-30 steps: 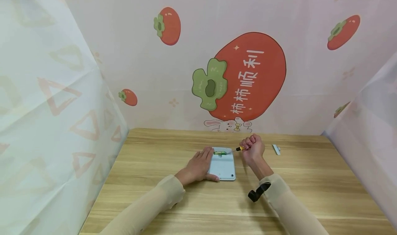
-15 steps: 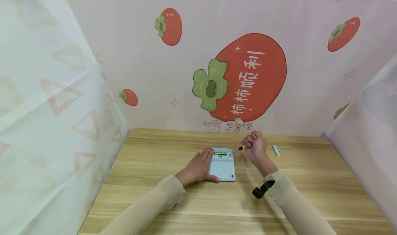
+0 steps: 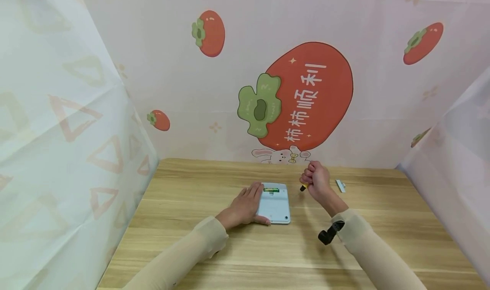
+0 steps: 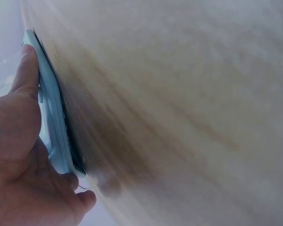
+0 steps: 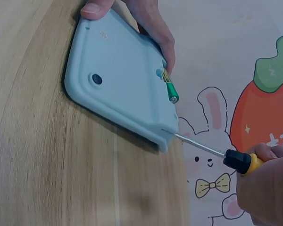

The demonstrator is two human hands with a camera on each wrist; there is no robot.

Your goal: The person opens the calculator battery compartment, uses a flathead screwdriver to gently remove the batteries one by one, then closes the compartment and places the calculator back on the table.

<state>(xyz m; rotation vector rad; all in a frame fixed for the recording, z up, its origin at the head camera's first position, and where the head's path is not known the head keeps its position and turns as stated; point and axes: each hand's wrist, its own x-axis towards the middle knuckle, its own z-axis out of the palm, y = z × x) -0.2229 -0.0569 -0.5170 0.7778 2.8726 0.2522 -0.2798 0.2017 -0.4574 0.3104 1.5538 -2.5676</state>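
Note:
A light-blue device with rounded corners (image 3: pixel 273 211) lies on the wooden table, its open battery compartment near the far edge. Inside sits a green battery (image 3: pixel 271 190), one end showing in the right wrist view. My left hand (image 3: pixel 245 204) holds the device's left side, thumb at the near edge and fingers over the far part. To the right, my right hand (image 3: pixel 317 181) grips a screwdriver (image 5: pixel 238 161) by its yellow and black handle. Its thin shaft points down beside the device in the head view, and its tip overlaps the device's corner in the right wrist view.
A small light-blue battery cover (image 3: pixel 340 186) with a tab lies right of my right hand. Behind the table (image 3: pixel 191 188) stands a backdrop (image 3: pixel 183 77) printed with persimmons and a rabbit. A black wrist-worn piece (image 3: pixel 331 232) hangs at my right cuff.
My right hand has moved right, taking the screwdriver tip from the battery's end to beside the device. The shaft now points more steeply down. My left hand and the device stay put.

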